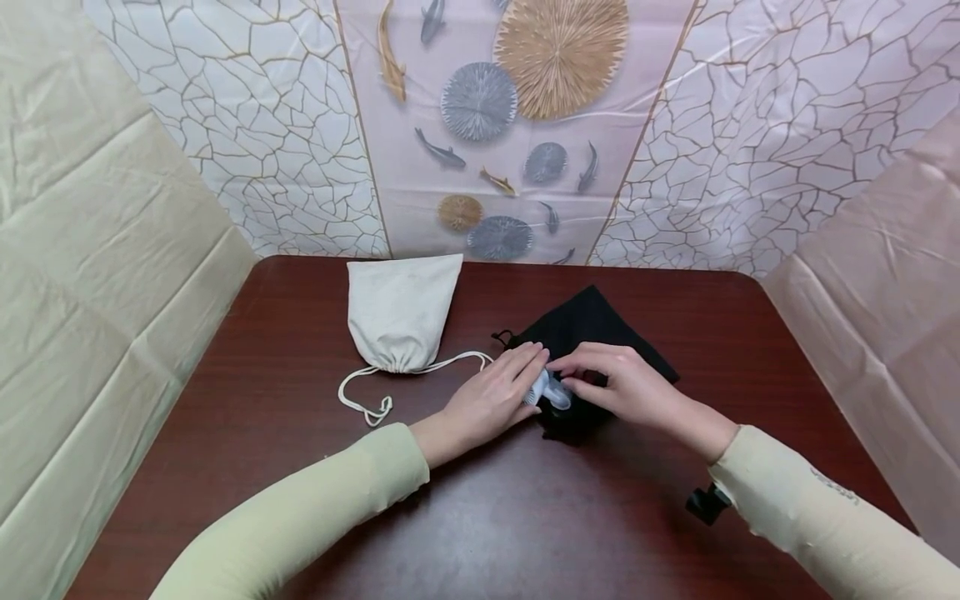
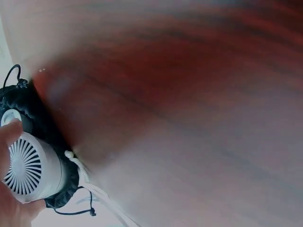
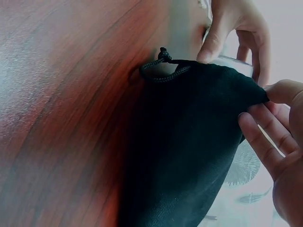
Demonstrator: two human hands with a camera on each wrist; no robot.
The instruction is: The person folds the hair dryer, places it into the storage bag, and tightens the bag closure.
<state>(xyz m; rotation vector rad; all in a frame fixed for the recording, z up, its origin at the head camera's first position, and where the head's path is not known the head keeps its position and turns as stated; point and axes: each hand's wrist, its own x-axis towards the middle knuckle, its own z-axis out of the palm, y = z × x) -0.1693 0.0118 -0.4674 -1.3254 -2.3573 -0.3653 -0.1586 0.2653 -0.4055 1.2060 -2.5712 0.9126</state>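
A black drawstring pouch [image 1: 581, 321] lies at the right of the table's middle, its mouth towards the person. At that mouth is a white, fan-like device with a round slotted grille [image 2: 29, 165]; a translucent part [image 1: 558, 394] shows beside it in the head view. My left hand [image 1: 487, 396] holds the device, thumb and fingers on opposite sides of it. With my right hand [image 1: 630, 387] I pinch the rim of the pouch, seen closely in the right wrist view. How far the device reaches inside the pouch is hidden.
A cream drawstring bag [image 1: 405, 308] lies at the back, left of the pouch, its white cord [image 1: 352, 403] trailing over the dark wooden table [image 1: 465, 525]. Patterned cloth walls [image 1: 285, 125] enclose the back and sides. A black device [image 1: 707, 505] hangs at the right wrist.
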